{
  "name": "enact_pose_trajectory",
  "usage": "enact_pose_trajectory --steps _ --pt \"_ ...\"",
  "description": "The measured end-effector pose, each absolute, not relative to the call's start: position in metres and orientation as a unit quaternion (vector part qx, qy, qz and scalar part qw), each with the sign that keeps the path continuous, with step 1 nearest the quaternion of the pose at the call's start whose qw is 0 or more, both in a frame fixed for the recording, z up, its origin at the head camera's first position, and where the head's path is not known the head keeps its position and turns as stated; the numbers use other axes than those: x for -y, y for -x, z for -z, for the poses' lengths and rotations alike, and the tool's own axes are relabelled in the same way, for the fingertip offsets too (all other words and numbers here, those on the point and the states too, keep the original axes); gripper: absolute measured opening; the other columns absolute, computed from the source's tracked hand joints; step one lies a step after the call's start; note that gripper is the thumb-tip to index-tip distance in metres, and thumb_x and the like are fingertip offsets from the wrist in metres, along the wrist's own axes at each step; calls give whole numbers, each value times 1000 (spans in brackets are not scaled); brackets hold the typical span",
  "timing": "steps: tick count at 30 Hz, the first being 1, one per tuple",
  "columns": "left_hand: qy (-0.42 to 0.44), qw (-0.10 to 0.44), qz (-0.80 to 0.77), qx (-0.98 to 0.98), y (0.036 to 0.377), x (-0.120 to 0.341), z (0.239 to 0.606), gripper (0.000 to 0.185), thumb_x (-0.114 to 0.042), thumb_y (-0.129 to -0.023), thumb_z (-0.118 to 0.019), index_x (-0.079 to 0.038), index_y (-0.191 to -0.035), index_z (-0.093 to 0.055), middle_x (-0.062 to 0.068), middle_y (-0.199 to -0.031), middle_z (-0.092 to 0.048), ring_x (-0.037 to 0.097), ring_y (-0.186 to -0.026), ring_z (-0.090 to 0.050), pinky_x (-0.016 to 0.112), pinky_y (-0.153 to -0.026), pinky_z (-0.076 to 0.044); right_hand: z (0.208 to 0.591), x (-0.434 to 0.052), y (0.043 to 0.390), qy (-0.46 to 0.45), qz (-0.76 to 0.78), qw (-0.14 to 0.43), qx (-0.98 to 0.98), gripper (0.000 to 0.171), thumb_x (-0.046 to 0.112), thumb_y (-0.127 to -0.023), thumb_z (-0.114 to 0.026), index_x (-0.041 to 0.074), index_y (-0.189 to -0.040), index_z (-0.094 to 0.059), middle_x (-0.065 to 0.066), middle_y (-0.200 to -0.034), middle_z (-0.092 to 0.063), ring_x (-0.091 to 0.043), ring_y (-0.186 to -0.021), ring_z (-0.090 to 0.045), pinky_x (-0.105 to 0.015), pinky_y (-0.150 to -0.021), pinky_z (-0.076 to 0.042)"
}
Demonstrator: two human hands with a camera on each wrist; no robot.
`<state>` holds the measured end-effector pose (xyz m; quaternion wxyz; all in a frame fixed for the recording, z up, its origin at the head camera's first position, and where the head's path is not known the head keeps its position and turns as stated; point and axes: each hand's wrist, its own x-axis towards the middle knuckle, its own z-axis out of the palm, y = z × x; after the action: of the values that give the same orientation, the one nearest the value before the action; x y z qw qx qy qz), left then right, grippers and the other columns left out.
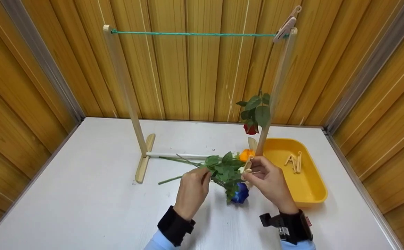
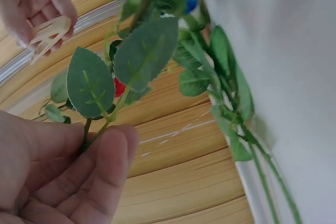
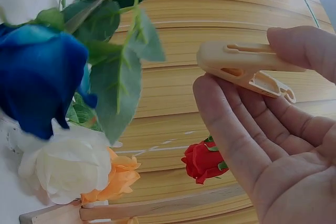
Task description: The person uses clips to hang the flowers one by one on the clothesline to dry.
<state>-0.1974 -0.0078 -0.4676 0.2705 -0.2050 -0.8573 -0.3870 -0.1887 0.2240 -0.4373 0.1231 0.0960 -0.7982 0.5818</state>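
My left hand (image 1: 192, 189) pinches the leafy stem of a blue rose (image 1: 239, 193) between thumb and fingers. In the left wrist view, two serrated leaves (image 2: 91, 82) stand just above the fingertips. My right hand (image 1: 271, 180) holds a beige clothespin (image 3: 241, 66), thumb on one side and fingers on the other. Beside and behind the blue rose lie a white rose (image 3: 65, 166) and an orange flower (image 1: 246, 155), their green stems stretching left. A red rose (image 1: 250, 129) hangs head down by the right post, beneath a pale clothespin (image 1: 286, 29) on the line.
A wooden frame with a left post (image 1: 125, 90) and right post (image 1: 281, 80) carries a green cord (image 1: 195, 34) across its top. At the right, a yellow tray (image 1: 311, 187) contains beige clothespins (image 1: 296, 162). Wood-patterned panels (image 1: 202, 80) enclose the white table (image 1: 83, 194).
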Motion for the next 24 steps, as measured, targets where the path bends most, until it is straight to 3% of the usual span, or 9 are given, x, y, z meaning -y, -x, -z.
enact_pose_trajectory --steps 5,13,20,24 --pt "220 313 375 844 196 13 459 8 3 -91 -75 -5 -88 -74 3 -72 -64 11 -62 -58 22 -54 -47 436 -223 188 -98 -590 124 792 32 -8 -84 -79 -4 -112 -66 -13 -96 -69 -14 -86 -70 -21 -79 -58" --pt "245 355 343 834 198 18 446 9 3 -91 -74 -6 -94 -74 4 -78 -62 13 -65 -59 25 -57 -50 436 -223 187 -107 -595 126 787 32 -9 -84 -79 -5 -113 -66 -13 -97 -69 -13 -85 -70 -21 -76 -59" --pt "293 391 303 818 210 16 426 18 6 -94 -70 -7 -93 -57 3 -74 -53 15 -64 -48 25 -55 -41 434 -225 187 -87 -606 111 783 34 -10 -84 -78 -8 -115 -64 -14 -98 -69 -16 -86 -70 -22 -76 -59" --pt "316 402 293 808 219 13 412 25 4 -94 -70 -7 -89 -49 3 -71 -48 15 -63 -44 26 -56 -36 432 -226 186 -70 -615 101 779 35 -7 -85 -79 -7 -117 -64 -16 -99 -69 -19 -84 -71 -22 -65 -56"
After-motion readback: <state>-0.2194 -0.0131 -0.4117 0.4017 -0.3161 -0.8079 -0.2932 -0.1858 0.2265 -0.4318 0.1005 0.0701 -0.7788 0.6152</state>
